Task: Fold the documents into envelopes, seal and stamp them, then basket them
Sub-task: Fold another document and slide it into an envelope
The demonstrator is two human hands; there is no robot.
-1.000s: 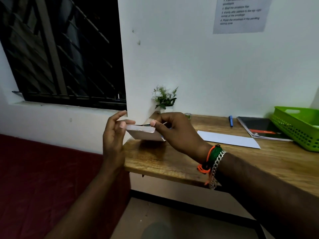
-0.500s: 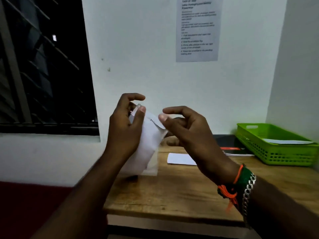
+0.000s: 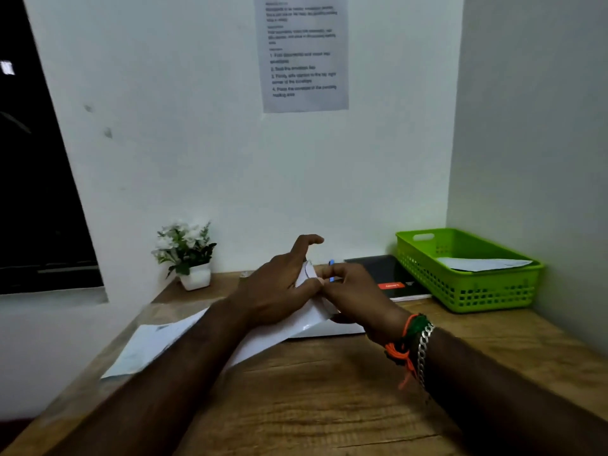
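Observation:
Both hands hold a white envelope (image 3: 289, 327) just above the wooden desk (image 3: 329, 399), tilted with its top edge up. My left hand (image 3: 279, 284) grips its upper left part, index finger raised. My right hand (image 3: 355, 291) pinches the top edge beside it. A loose white document (image 3: 151, 343) lies flat at the desk's left, partly under my left forearm. Another white sheet (image 3: 339, 329) lies under my right hand. The green basket (image 3: 467, 287) stands at the back right with one white envelope (image 3: 480, 263) inside.
A small potted plant (image 3: 187, 255) stands at the back left by the wall. A black notebook (image 3: 391, 278) lies beside the basket, and a blue pen (image 3: 331, 263) peeks out behind my fingers. A printed instruction sheet (image 3: 302, 51) hangs on the wall. The desk's left edge drops off near the document.
The hands have come down from chest height to just above the desk with the envelope. The view has swung right, and the right hand has closed on the envelope's top edge.

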